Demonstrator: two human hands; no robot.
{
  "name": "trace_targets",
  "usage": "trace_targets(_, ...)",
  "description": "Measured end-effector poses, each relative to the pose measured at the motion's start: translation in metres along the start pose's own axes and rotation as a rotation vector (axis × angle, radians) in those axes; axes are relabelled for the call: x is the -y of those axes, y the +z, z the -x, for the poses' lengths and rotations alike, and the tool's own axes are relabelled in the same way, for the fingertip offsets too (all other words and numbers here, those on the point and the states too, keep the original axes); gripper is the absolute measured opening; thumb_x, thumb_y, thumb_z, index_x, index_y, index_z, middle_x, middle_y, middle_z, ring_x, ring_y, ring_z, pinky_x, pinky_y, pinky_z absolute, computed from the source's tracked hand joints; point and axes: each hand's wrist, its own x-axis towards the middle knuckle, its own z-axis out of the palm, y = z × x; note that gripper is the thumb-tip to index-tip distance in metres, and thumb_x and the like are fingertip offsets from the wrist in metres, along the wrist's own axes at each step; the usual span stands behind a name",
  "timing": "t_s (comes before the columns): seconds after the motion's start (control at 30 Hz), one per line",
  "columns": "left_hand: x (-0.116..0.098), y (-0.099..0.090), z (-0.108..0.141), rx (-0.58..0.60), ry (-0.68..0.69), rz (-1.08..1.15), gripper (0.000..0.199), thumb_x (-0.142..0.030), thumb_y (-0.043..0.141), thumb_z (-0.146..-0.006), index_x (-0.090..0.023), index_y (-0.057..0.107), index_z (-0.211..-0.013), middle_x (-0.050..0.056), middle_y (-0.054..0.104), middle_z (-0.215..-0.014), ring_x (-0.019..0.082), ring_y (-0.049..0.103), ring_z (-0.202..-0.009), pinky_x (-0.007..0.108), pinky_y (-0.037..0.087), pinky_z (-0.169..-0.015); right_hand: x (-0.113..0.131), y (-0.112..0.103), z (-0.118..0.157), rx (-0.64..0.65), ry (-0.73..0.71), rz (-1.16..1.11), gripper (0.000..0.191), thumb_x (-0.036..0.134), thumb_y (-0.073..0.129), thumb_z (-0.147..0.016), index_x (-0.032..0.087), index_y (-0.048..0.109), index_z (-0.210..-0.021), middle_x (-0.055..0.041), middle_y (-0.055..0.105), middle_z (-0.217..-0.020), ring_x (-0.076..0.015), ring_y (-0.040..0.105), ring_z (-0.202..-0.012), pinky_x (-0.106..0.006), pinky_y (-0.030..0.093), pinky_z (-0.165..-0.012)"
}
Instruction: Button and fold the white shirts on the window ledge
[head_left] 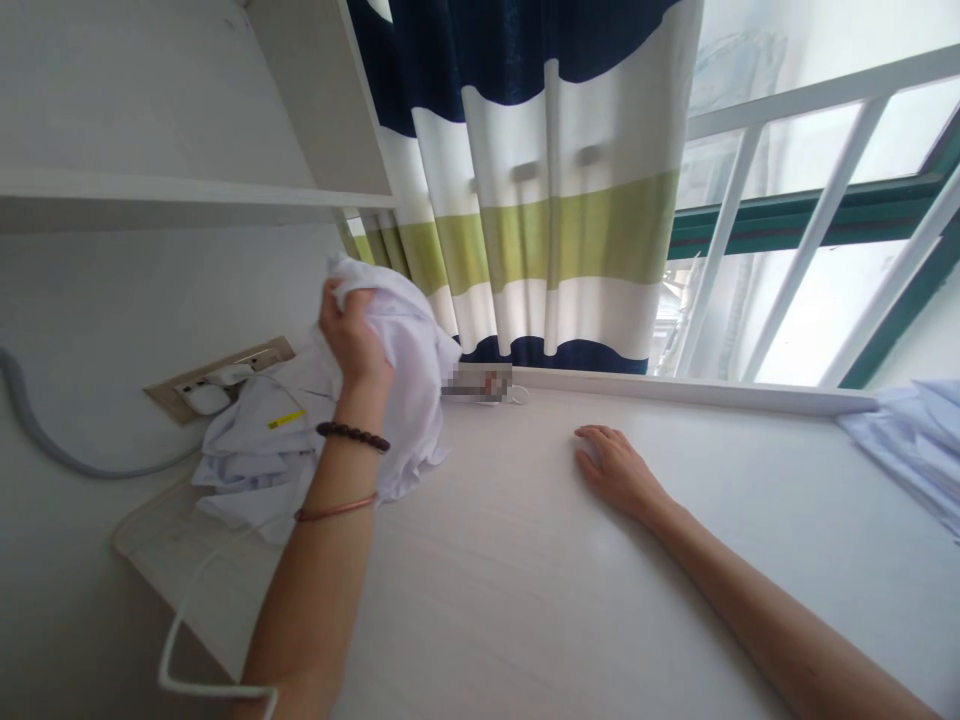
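My left hand (352,335) is closed on a bunched white garment (409,335), holding it up so that its lower part hangs toward the desk. Behind and left of it lies a crumpled heap of white clothes (255,430), with a small yellow label (286,420) on it. My right hand (611,465) rests on the white desktop (510,560), its thumb apart from slightly bent fingers, and nothing is in it. The garment's exact kind cannot be made out.
A wall socket with white plugs (210,392) sits by the heap. A white cable (176,640) runs near my left forearm. Folded white clothes (919,440) lie at the far right. A shelf (187,190) juts out above. A striped curtain (570,230) and barred window stand behind.
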Motion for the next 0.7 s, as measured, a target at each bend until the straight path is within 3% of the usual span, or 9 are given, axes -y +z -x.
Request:
trace_targets(0.13,-0.031,0.042,0.066,0.445,-0.089,0.263,0.019,-0.012,0.054,-0.073,-0.017,0.056,-0.091,0.0,0.058,-0.089,0.012,0.053,-0.082,0.022,0.042,-0.075,0.008,-0.006,0.001,0.078,0.051,-0.454,0.069,0.041,0.059,-0.082,0.02,0.035,-0.143,-0.0163,0.043,-0.144,-0.0266,0.056,-0.116,-0.044,0.048,-0.095)
trace_targets(0.2,-0.044,0.052,0.091,0.712,-0.142,0.235,0.024,-0.013,0.054,-0.073,-0.018,0.059,-0.096,0.001,0.06,-0.093,0.013,0.056,-0.082,0.023,0.044,-0.071,0.023,-0.012,0.001,0.197,0.034,-0.718,0.091,0.043,0.065,-0.077,0.026,0.014,-0.15,-0.0178,0.027,-0.154,-0.0264,0.057,-0.116,-0.042,0.053,-0.088)
trace_targets(0.27,-0.054,0.054,0.106,0.955,-0.187,0.19,0.027,-0.017,0.055,-0.076,-0.018,0.06,-0.102,0.003,0.062,-0.102,0.016,0.059,-0.087,0.025,0.047,-0.071,0.042,-0.02,-0.001,0.289,-0.014,-0.93,0.101,0.04,0.069,-0.074,0.03,0.004,-0.151,-0.0173,0.025,-0.155,-0.0254,0.06,-0.113,-0.041,0.055,-0.085)
trace_targets(0.37,-0.062,0.047,0.112,1.323,-0.225,0.243,0.041,-0.026,0.061,-0.079,-0.019,0.055,-0.12,0.008,0.059,-0.122,0.023,0.059,-0.107,0.032,0.051,-0.083,0.067,-0.03,-0.008,0.229,-0.001,-1.122,0.077,0.036,0.072,-0.071,0.024,0.039,-0.14,-0.0129,0.055,-0.132,-0.0253,0.063,-0.103,-0.041,0.056,-0.083)
trace_targets(0.43,-0.061,0.04,0.106,1.474,-0.198,0.311,0.051,-0.029,0.06,-0.082,-0.021,0.048,-0.131,0.009,0.053,-0.134,0.025,0.052,-0.121,0.036,0.047,-0.097,0.075,-0.034,-0.012,0.147,0.077,-1.197,0.053,0.036,0.072,-0.071,0.019,0.059,-0.12,-0.0107,0.066,-0.112,-0.026,0.064,-0.097,-0.042,0.056,-0.081)
trace_targets(0.53,-0.049,0.027,0.085,1.392,-0.101,0.212,0.051,-0.02,0.048,-0.086,-0.021,0.044,-0.137,0.007,0.048,-0.142,0.023,0.045,-0.13,0.037,0.041,-0.106,0.077,-0.04,-0.018,0.088,0.128,-1.305,0.039,0.035,0.073,-0.069,0.02,0.066,-0.105,-0.0079,0.069,-0.104,-0.0257,0.063,-0.095,-0.043,0.055,-0.082)
trace_targets(0.6,-0.031,0.017,0.069,1.223,-0.027,-0.137,0.056,-0.009,0.039,-0.083,-0.023,0.045,-0.137,0.002,0.046,-0.144,0.018,0.042,-0.132,0.033,0.037,-0.11,0.074,-0.046,-0.02,0.052,0.105,-1.358,0.038,0.037,0.074,-0.069,0.022,0.067,-0.103,-0.0064,0.07,-0.105,-0.0256,0.063,-0.099,-0.042,0.053,-0.085)
trace_targets(0.67,-0.008,0.003,0.056,1.07,-0.009,-0.684,0.065,-0.001,0.038,-0.077,-0.029,0.047,-0.135,-0.004,0.042,-0.147,0.015,0.037,-0.136,0.033,0.03,-0.114,0.068,-0.053,-0.021,0.01,0.081,-1.342,0.036,0.044,0.072,-0.07,0.023,0.068,-0.098,-0.0065,0.071,-0.099,-0.0271,0.062,-0.1,-0.041,0.053,-0.084)
trace_targets(0.7,0.004,-0.005,0.052,1.029,-0.053,-0.813,0.066,0.001,0.042,-0.074,-0.026,0.051,-0.133,0.0,0.04,-0.149,0.021,0.034,-0.138,0.041,0.027,-0.116,0.064,-0.057,-0.022,-0.019,0.073,-1.314,0.037,0.049,0.072,-0.069,0.023,0.068,-0.095,-0.0069,0.072,-0.093,-0.0284,0.063,-0.099,-0.042,0.053,-0.082)
